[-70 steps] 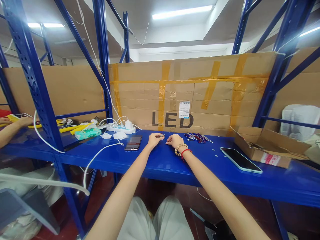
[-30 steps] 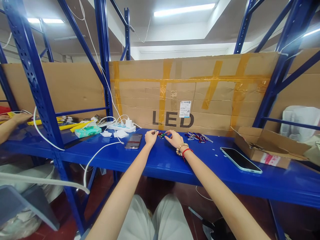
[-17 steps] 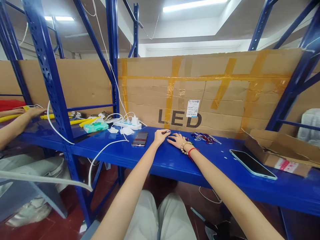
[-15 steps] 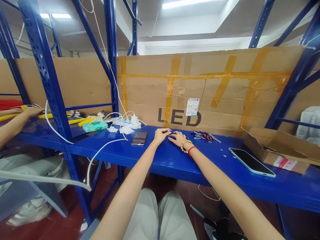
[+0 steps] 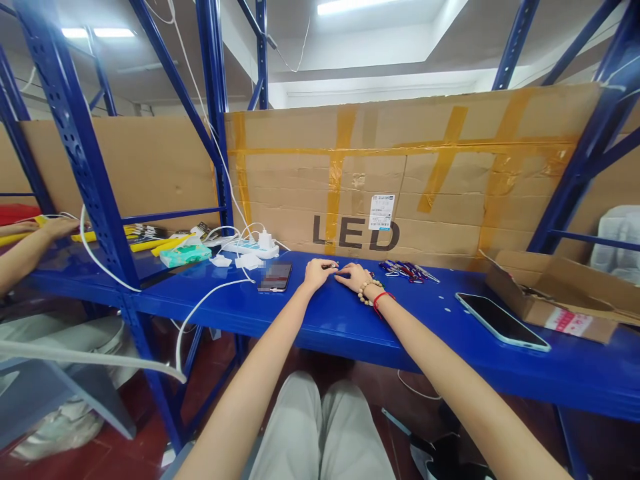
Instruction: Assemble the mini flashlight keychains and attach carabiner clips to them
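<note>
My left hand (image 5: pixel 317 273) rests at the back of the blue table, its thumb and fingers pinched around something small that I cannot make out. Close beside it, fingertips almost meeting, is my right hand (image 5: pixel 354 277). Its fingers are bent and drawn together; whatever they grip is hidden. A bead bracelet and a red cord circle the right wrist. Just right of that hand lies a pile of small metal pieces (image 5: pixel 409 271), some red and blue, too small to name surely. A dark phone (image 5: pixel 275 277) lies to the left of my left hand.
A light-framed phone (image 5: pixel 503 321) and an open cardboard box (image 5: pixel 557 300) are at the right. Left stand a power strip (image 5: pixel 253 249) with cables and a green packet (image 5: pixel 186 256). A co-worker's hand (image 5: pixel 59 228) works at the far left. Cardboard (image 5: pixel 300 180) closes the back.
My right hand's fingers have drawn together and moved closer to my left fingertips. My left hand keeps its pinch. The view has shifted slightly.
</note>
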Demonstrator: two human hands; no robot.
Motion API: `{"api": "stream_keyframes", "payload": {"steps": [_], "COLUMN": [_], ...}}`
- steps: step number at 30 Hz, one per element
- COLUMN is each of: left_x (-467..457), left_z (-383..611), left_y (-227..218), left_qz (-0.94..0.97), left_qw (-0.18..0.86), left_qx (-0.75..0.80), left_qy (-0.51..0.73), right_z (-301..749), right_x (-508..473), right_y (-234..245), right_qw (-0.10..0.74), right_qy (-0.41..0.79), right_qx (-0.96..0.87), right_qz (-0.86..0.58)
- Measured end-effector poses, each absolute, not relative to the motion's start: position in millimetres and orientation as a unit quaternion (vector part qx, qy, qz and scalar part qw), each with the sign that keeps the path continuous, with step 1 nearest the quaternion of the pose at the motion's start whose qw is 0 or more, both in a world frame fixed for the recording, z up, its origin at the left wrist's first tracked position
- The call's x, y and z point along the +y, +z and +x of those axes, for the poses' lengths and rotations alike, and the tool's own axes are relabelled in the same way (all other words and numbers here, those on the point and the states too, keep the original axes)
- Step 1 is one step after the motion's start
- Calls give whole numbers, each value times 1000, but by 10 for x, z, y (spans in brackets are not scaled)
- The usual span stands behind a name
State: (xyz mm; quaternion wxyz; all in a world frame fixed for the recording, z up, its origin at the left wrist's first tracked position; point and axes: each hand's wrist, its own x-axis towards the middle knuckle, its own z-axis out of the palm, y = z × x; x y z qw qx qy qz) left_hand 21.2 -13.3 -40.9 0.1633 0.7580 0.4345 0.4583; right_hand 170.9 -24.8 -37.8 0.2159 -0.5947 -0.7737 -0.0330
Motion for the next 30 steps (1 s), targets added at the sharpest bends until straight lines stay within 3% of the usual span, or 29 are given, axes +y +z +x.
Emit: {"api": "stream_keyframes", "payload": {"steps": [15,30], "left_x": [-337,-517], "left_z": [190,219], "left_y": [-296,-269], "left_qz": [715,765], "left_qw": [53,78], "left_qx": [564,496], "left_qy": [411,404], "right_z": [1729,1710], "right_x": [-213,-338], "right_y": [-358,-329], "right_qw": [255,242], "right_qy": [21,10], "right_qx": [-750,-716], "right_qz": [-610,-655]}}
